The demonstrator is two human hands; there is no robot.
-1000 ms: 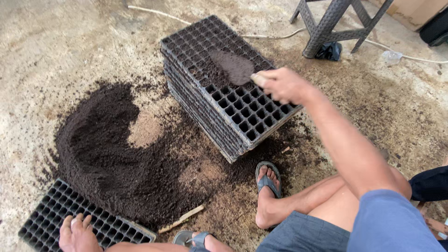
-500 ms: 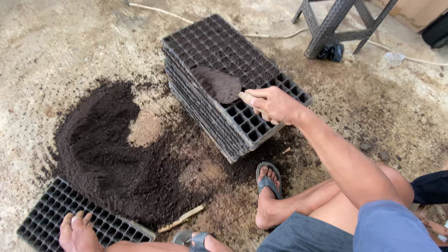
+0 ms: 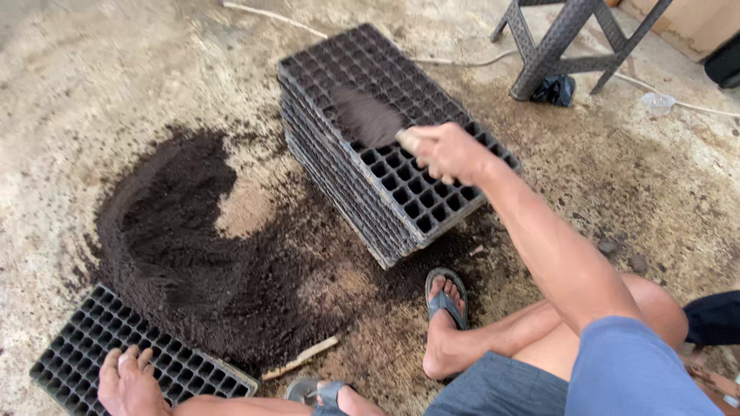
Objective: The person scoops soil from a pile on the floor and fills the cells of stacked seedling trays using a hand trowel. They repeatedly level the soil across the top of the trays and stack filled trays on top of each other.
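Sweeping soil (image 3: pixel 366 115) w/ right hand (image 3: pixel 447 150) over tray stack (image 3: pixel 401 185)

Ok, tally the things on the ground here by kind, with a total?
Stack of black plastic seedling trays: 1
Single black plastic seedling tray under the left hand: 1
Heap of dark soil: 1
Pale wooden stick: 1
Scoop of soil in the right hand: 1
Total: 5

Head view, steeply downward, close range
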